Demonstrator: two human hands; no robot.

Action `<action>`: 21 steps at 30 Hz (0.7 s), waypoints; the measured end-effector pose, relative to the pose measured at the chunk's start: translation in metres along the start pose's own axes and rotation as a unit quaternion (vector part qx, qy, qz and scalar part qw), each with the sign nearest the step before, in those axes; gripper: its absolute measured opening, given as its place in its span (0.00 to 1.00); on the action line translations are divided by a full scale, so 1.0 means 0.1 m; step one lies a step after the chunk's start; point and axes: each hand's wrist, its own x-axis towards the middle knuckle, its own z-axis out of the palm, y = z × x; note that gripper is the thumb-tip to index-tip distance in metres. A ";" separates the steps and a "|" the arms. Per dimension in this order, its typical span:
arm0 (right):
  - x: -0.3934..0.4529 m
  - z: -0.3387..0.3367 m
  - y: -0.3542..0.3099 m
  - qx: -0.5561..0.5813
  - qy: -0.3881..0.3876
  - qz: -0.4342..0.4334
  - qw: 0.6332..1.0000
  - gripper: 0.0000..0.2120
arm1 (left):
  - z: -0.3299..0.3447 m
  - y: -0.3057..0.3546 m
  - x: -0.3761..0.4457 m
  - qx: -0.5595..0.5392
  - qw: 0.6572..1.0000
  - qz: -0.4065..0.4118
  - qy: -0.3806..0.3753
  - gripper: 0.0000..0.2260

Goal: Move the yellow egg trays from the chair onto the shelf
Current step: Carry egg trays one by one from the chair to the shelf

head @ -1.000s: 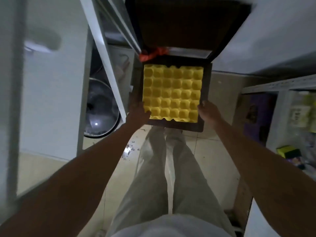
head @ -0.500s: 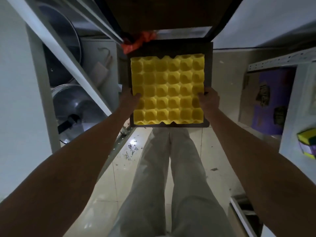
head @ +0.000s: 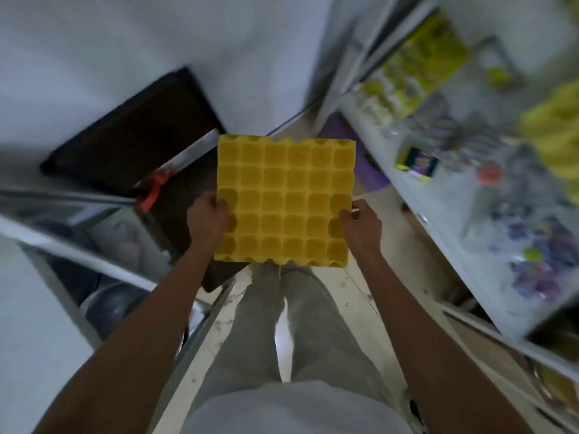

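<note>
I hold a yellow egg tray (head: 286, 202) flat in front of me, above the floor and my legs. My left hand (head: 206, 222) grips its left edge and my right hand (head: 362, 225) grips its right edge. The dark chair (head: 131, 142) with an orange rag (head: 153, 191) tied to it is now to the left, behind the tray, its seat partly hidden by the tray. A white shelf (head: 438, 214) crowded with blurred goods runs along the right side.
A white metal rack (head: 78, 252) with a round metal pan (head: 109, 305) underneath stands at the left. A purple item (head: 360, 164) leans low by the right shelf. A narrow strip of tiled floor (head: 360, 292) lies between the two racks.
The tray has come up off the chair seat in both hands. My view has swung right, so the chair slid left and the right shelf came into sight.
</note>
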 end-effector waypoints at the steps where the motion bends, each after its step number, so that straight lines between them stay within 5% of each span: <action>1: -0.20 -0.31 0.07 0.020 0.027 0.016 0.999 0.10 | -0.03 0.26 -0.19 -0.003 0.999 0.033 -0.007 0.12; 9: -1.72 -2.36 1.08 0.211 0.151 0.068 0.963 0.04 | -0.13 1.85 -1.96 -0.071 0.954 0.286 -0.051 0.05; 14: -2.52 -3.01 1.97 0.255 0.278 0.107 0.920 0.03 | 0.21 2.27 -3.17 -0.016 0.907 0.394 -0.149 0.13; 21: -2.80 -3.74 3.20 0.306 0.283 0.109 0.903 0.04 | 0.96 2.55 -4.38 0.022 0.885 0.439 -0.155 0.19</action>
